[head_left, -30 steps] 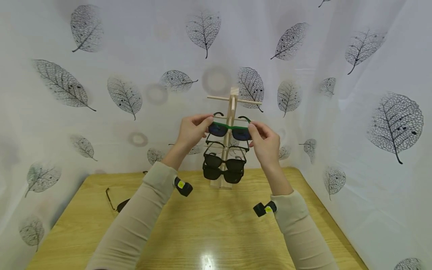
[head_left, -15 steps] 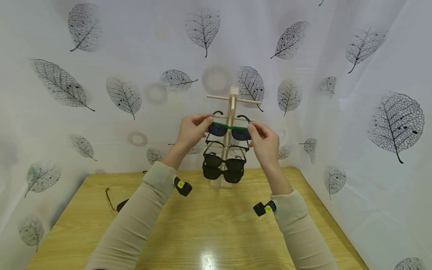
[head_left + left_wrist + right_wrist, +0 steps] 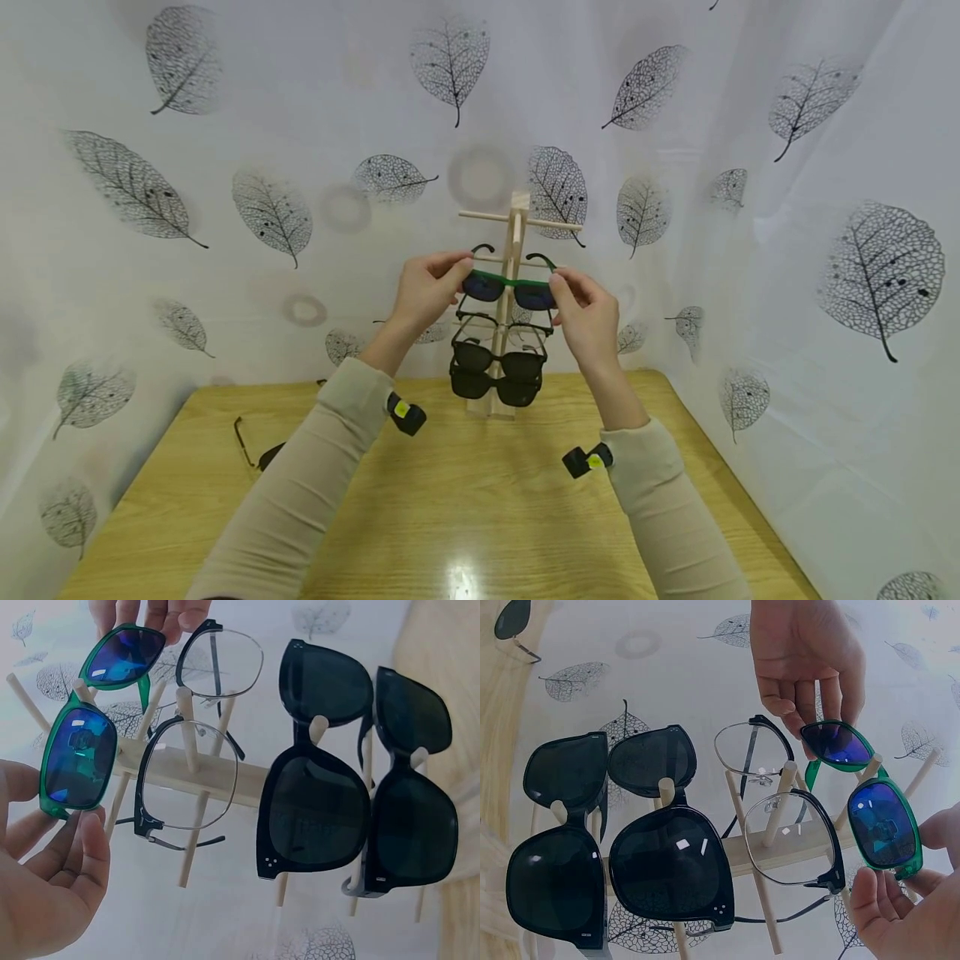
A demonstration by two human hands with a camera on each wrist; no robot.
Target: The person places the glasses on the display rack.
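Green-framed sunglasses (image 3: pixel 486 287) with blue mirrored lenses sit at the wooden display stand (image 3: pixel 519 218), on its second level from the top. My left hand (image 3: pixel 429 296) pinches their left end between thumb and fingers. At the other end, my right hand (image 3: pixel 591 321) pinches the frame the same way. Both wrist views show the green bridge at a peg; whether its weight rests there I cannot tell. Below hang clear eyeglasses (image 3: pixel 191 772) with dark brows, then black sunglasses (image 3: pixel 319 814) and a lower black pair (image 3: pixel 415 817).
The stand's top crossbar (image 3: pixel 480 217) carries no glasses. On the wooden table (image 3: pixel 450 500), another pair of sunglasses (image 3: pixel 272 456) lies at the left, partly behind my left sleeve. A leaf-patterned white curtain (image 3: pixel 337 75) surrounds the back and sides.
Both hands keep their pinch on the green sunglasses, which have hardly moved. The temple tips show very slightly higher in the head view, which has itself shifted a little.
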